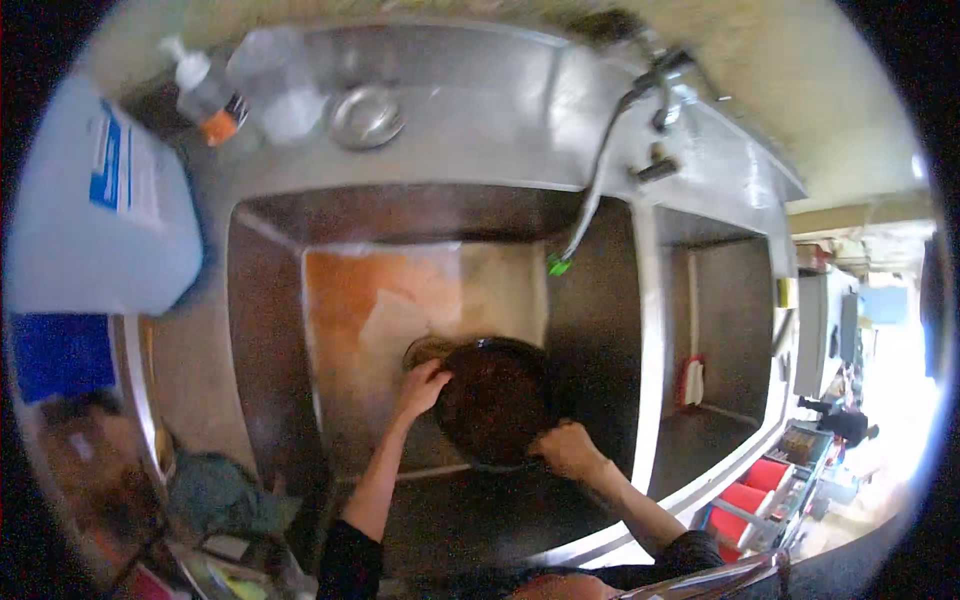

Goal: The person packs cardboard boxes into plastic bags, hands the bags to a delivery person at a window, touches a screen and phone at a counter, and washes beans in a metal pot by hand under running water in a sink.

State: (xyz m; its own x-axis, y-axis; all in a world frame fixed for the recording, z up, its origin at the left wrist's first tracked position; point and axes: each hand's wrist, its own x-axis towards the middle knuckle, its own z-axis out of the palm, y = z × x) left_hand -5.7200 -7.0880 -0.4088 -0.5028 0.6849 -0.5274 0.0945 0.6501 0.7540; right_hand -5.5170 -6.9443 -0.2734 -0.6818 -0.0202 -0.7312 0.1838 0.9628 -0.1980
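Note:
A dark round pan [491, 401], its inside nearly black, is in the large left basin of a stainless steel sink [592, 330]. My left hand [425, 388] has its fingers curled at the pan's left edge. Just beyond those fingers is a small brownish curved thing [426, 349], too blurred to name. My right hand [571, 452] is closed at the pan's lower right rim; whether it holds anything else is hidden. On the basin floor beyond lie an orange patch [341, 289] and a pale flat area [401, 319].
A faucet hose [600, 165] with a green tip [559, 265] hangs into the basin. A smaller basin [731, 330] adjoins on the right, holding a red-and-white item [693, 381]. A pump bottle [206, 97], metal dish [367, 116] and large pale-blue container [105, 210] stand around the sink.

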